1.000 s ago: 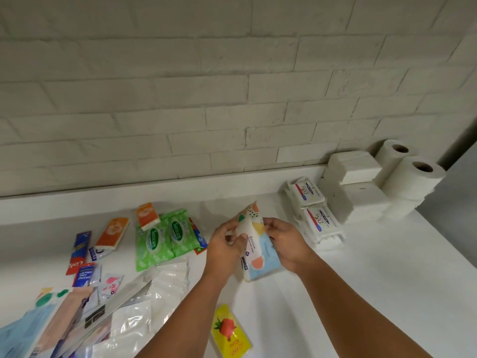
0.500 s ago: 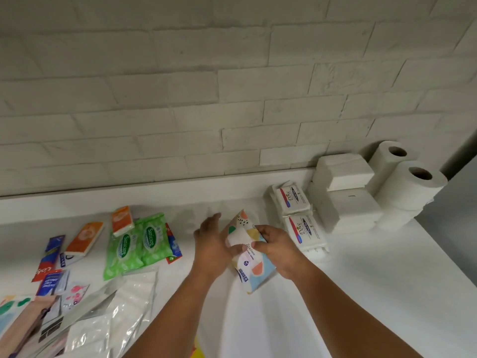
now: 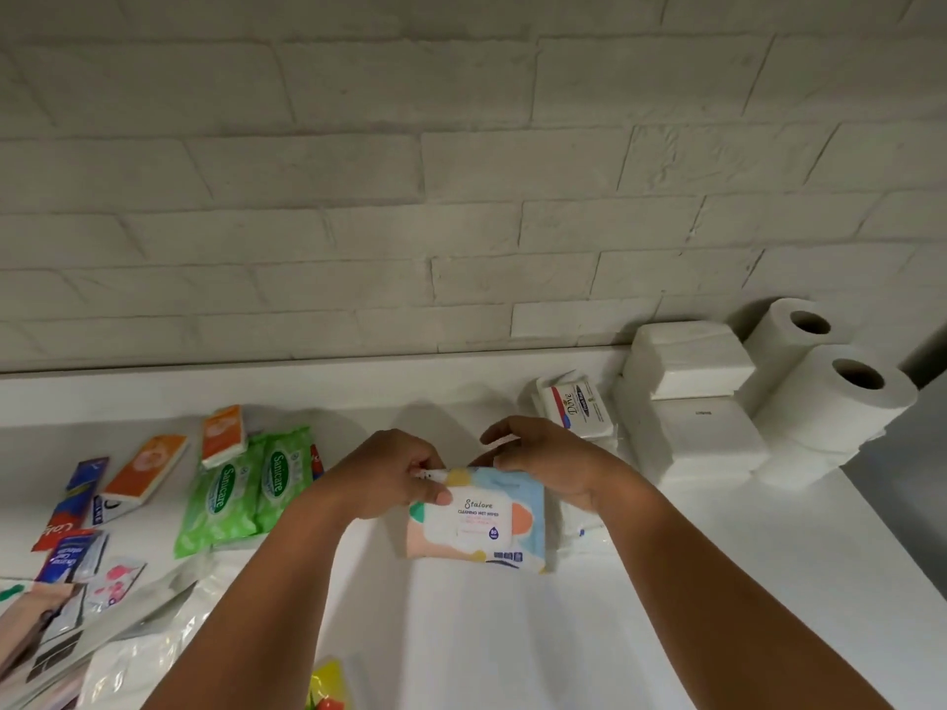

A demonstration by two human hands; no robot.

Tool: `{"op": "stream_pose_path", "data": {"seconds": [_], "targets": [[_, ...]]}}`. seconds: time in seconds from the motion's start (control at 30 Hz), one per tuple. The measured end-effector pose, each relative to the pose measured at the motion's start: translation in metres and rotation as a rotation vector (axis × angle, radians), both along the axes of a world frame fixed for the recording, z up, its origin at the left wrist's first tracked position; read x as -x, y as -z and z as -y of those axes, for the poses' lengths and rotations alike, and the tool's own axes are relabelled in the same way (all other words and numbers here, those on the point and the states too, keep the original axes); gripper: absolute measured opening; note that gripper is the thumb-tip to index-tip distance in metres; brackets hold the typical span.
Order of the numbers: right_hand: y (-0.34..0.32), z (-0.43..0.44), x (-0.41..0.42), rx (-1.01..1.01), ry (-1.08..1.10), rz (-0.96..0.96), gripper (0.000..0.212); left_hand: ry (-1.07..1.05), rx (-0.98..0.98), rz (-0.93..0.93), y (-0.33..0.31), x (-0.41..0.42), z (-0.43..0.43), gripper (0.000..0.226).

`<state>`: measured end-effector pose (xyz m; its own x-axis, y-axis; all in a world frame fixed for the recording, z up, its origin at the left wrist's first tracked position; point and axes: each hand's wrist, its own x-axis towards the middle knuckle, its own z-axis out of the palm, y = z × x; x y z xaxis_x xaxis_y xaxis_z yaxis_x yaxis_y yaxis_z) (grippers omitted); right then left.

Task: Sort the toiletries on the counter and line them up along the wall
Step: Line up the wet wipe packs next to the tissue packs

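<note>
— What lies behind it all?

— A wall (image 3: 461, 197) of rough white-painted brick with a smooth white ledge at its foot. Below that is a glossy white table (image 3: 717, 581).

— And the thing being handled?

— A wet wipes pack (image 3: 481, 525), soft plastic and pillow-shaped, printed with pastel blobs of peach, blue, yellow and green. It is mid-table, just left of the soap boxes (image 3: 576, 407), label toward the camera. Whether its lower edge rests on the table I cannot tell.

— How is it held?

— The left hand (image 3: 389, 474) pinches the top left corner between the thumb and curled fingers (image 3: 438, 497). The right hand (image 3: 553, 458) curls its fingers over the top right edge.

— Any writing?

— The white flap reads "Stalore", "CLEANING WET WIPES", and "80" in a blue drop. The soap boxes are white card marked "Dove".

— Further right?

— Blocky white tissue packs (image 3: 692, 366), stacked against the wall, then toilet rolls (image 3: 840, 402) with brown card cores, piled in the corner.

— And to the left?

— Two crinkly green packs (image 3: 246, 489) marked "Sanicare", overlapping. Beside them lie flat orange pocket packs (image 3: 146, 466) and blue-and-red sachets (image 3: 82, 484), their print too small to read. Clear plastic bags (image 3: 143, 648) lie heaped at the lower left, and a yellow sachet (image 3: 328, 684) shows at the bottom edge.
</note>
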<state>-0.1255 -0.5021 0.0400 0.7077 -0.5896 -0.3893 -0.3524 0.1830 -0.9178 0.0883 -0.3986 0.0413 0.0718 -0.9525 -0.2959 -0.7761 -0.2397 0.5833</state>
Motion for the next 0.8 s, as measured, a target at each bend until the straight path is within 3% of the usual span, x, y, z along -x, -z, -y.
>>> {"op": "stream_pose_path", "data": {"seconds": [0.1, 0.23, 0.37, 0.5, 0.63, 0.8], "targets": [[0.014, -0.009, -0.001, -0.109, 0.109, 0.138, 0.027, -0.124, 0.037, -0.06, 0.012, -0.01, -0.01, 0.026], [0.03, -0.025, -0.008, -0.046, 0.269, 0.197, 0.029, -0.422, 0.154, -0.287, 0.033, -0.016, -0.022, 0.026], [0.046, -0.033, -0.017, -0.056, 0.468, 0.186, 0.055, -0.574, 0.185, -0.42, 0.056, -0.005, -0.018, 0.031], [0.052, -0.027, -0.023, -0.108, 0.611, 0.193, 0.064, -0.654, 0.162, -0.532, 0.069, -0.001, -0.013, 0.032], [0.065, -0.02, -0.032, -0.14, 0.612, 0.185, 0.042, -0.822, 0.167, -0.721, 0.078, 0.002, -0.007, 0.033], [0.074, -0.027, -0.044, 0.152, 0.515, -0.088, 0.012, -0.917, 0.193, -0.815, 0.087, 0.034, 0.007, 0.02]]}}
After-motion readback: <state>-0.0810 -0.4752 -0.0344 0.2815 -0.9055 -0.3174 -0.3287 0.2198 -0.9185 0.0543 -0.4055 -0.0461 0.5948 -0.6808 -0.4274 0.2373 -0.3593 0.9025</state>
